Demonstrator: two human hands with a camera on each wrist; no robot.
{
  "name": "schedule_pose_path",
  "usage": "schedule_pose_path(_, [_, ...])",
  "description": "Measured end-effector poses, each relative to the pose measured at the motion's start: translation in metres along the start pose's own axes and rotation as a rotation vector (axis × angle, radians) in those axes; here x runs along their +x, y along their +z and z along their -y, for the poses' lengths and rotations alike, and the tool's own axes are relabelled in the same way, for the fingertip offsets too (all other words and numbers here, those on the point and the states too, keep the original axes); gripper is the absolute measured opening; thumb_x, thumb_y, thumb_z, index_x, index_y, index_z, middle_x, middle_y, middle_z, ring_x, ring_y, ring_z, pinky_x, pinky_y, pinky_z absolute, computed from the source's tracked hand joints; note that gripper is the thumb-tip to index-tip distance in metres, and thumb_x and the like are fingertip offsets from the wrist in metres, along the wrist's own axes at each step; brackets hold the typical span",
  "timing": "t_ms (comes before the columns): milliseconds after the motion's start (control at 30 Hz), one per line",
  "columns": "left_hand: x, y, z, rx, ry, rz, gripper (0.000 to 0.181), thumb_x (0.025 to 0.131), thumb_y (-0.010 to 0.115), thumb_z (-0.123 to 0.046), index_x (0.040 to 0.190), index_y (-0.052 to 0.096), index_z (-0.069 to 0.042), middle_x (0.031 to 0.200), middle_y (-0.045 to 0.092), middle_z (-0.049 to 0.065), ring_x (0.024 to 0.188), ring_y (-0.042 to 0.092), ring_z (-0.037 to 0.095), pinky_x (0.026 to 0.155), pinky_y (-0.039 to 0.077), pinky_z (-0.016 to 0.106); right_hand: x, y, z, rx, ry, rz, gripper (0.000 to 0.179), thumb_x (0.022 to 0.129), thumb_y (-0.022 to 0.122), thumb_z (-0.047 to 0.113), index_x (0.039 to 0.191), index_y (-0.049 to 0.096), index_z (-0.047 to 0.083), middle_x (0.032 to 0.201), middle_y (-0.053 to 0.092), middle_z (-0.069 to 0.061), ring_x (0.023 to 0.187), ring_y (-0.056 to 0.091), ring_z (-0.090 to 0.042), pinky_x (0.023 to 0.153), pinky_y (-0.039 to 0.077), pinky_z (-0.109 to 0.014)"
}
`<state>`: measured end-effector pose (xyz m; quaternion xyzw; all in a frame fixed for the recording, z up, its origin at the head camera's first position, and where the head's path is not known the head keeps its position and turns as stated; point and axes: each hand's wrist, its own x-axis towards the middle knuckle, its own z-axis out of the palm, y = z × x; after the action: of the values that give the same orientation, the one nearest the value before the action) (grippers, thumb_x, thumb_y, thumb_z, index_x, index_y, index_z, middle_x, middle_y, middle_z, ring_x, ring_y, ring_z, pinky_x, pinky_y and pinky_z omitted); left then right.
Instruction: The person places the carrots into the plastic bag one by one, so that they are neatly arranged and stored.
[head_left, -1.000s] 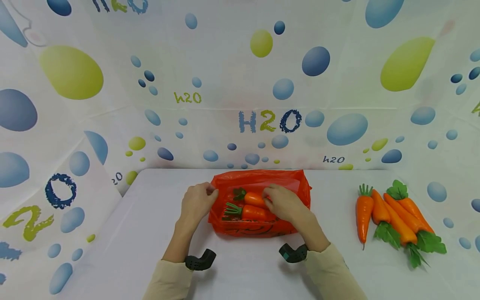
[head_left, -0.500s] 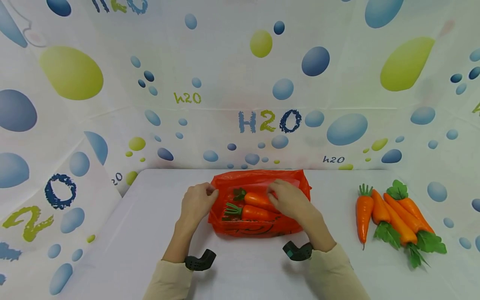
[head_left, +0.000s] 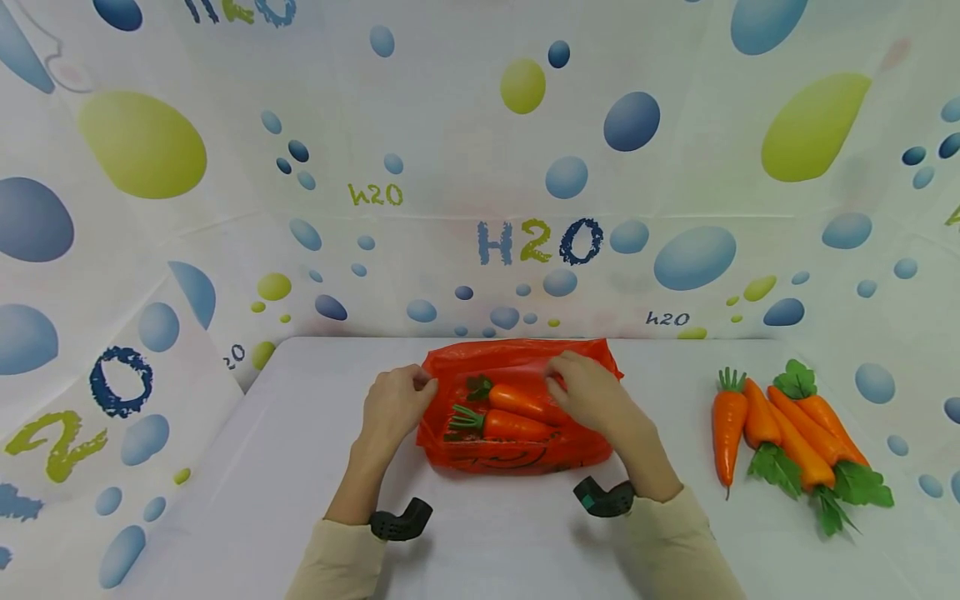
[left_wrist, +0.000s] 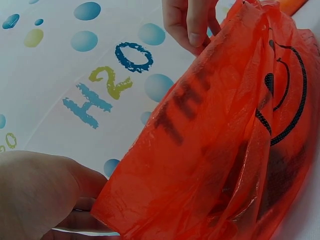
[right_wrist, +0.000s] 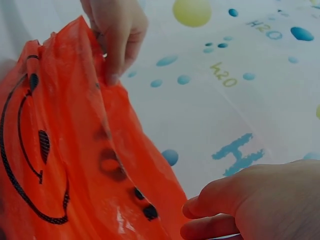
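A red plastic bag with black print lies on the white table, its mouth spread upward. Inside it are two orange carrots: the front carrot with stubby green stalks, and the rear carrot with a leafy top, its right end near my right hand. My left hand pinches the bag's left edge, which also shows in the right wrist view. Over the bag's right part hovers my right hand, fingers loosely bent with nothing visible in them. In the right wrist view its fingertips are close to the bag's rim.
To the right of the bag lies a group of orange carrots: a single carrot with short stalks at its left, and several leafy carrots beside it. A patterned H2O sheet hangs behind the table.
My right hand has drawn back to the right from the rear carrot, uncovering more of both carrots. My left hand has stayed at the bag's left edge.
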<state>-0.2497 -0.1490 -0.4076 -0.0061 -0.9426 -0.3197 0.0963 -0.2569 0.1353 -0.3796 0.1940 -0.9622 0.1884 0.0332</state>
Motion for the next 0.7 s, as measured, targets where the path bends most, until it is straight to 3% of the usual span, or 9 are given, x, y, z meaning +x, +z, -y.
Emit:
schedule_pose_path(233, [0.0002,0.0008,0.0004,0.004,0.000,0.000,0.024,0.095,0.061,-0.024,0.100,0.074,-0.004,0.087,0.074,0.008,0.073,0.064,0.019,0.068,0.058,0.035,-0.0023,-0.0055,-0.0036,0.027,0.017,-0.008,0.022,0.098,0.061,0.019,0.115,0.067,0.008,0.108,0.066,-0.006,0.100,0.061,-0.023,0.095,0.055,-0.044])
schedule_pose_path(700, [0.0003,0.0014,0.0001,0.007,0.004,-0.002,0.024,0.095,0.061,-0.024,0.100,0.074,-0.004,0.086,0.075,0.007,0.073,0.065,0.019,0.067,0.058,0.034,-0.0036,-0.0087,-0.0053,0.055,0.033,-0.009,0.020,0.097,0.060,0.016,0.114,0.065,0.008,0.111,0.067,-0.008,0.101,0.061,-0.025,0.096,0.055,-0.046])
